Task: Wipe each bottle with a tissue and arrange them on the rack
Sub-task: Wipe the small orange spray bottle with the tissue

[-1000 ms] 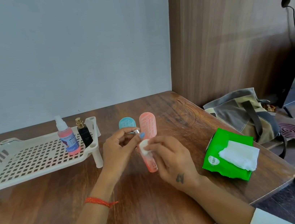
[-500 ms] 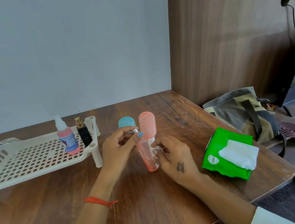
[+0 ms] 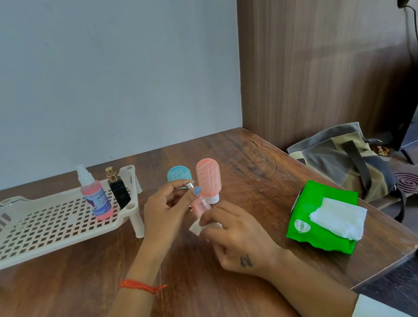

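Note:
My left hand (image 3: 166, 212) pinches the silver cap of a small pink bottle (image 3: 199, 205), holding it upright above the table. My right hand (image 3: 236, 237) presses a white tissue (image 3: 196, 227) around the bottle's lower end, which it hides. Behind them stand a teal squeeze bottle (image 3: 178, 174) and a salmon squeeze bottle (image 3: 208, 180) on the table. The cream perforated rack (image 3: 38, 230) sits at the left with a pink spray bottle (image 3: 95, 198) and a black perfume bottle (image 3: 119, 192) at its right end.
A green tissue pack (image 3: 318, 220) with a white tissue sticking out lies near the table's right edge. Beyond that edge, a grey-and-olive bag (image 3: 342, 161) and a dark coil (image 3: 412, 182) rest on a lower shelf. A wood panel wall rises at the right.
My right hand slid the tissue from the upper part of the pink bottle down to its lower end. My left hand kept its pinch on the cap.

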Tool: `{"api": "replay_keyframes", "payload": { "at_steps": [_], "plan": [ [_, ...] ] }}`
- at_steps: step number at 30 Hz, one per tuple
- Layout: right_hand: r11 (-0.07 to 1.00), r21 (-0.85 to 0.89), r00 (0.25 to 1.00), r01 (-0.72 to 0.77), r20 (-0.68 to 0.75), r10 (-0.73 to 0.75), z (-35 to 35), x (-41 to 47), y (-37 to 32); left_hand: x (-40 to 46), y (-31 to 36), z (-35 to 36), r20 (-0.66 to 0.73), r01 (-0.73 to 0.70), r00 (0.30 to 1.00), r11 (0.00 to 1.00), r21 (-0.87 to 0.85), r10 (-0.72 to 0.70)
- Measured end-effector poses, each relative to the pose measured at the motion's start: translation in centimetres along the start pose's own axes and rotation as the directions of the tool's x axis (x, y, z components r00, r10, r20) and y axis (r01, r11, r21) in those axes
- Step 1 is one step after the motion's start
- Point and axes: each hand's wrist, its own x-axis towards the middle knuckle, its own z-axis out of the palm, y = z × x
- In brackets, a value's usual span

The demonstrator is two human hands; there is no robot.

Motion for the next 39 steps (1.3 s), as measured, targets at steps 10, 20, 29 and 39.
{"api": "replay_keyframes", "payload": {
  "at_steps": [10,20,29,39],
  "plan": [
    [0.885,0.151,0.895,-0.440,-0.008,0.446,-0.1,-0.3,1.1,0.0,-0.1,0.0,0.001,-0.009,1.000,1.000,-0.010,0.009],
    [0.923,0.172,0.922,-0.345,-0.123,0.367,-0.5,-0.1,0.5,0.0,-0.1,0.1,-0.002,-0.011,1.000,1.000,-0.005,0.011],
    [0.988,0.016,0.985,-0.153,0.077,0.152,-0.3,-0.3,0.2,0.2,-0.3,0.0,0.000,0.015,1.000,1.000,0.016,-0.015],
    [0.844,0.145,0.856,-0.516,0.100,0.507,0.2,-0.6,1.5,0.0,-0.1,0.2,-0.007,-0.006,1.000,1.000,-0.001,0.006]
  ]
}}
